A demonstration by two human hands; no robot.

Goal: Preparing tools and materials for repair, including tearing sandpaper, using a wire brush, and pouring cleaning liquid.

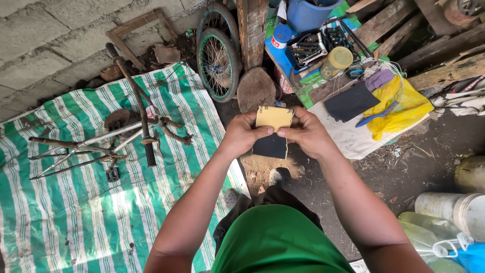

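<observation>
Head view: left hand (242,134), right hand (305,132) pinch folded sandpaper sheet (273,129), tan backing, dark gritty face.

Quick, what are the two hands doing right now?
Left hand: closed, pinching the left edge of the folded sandpaper sheet.
Right hand: closed, pinching the right edge of the same sheet.

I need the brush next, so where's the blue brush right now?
In the head view, the blue brush lies upper right on the yellow cloth, beside the dark sheet, beyond the right hand.
</observation>
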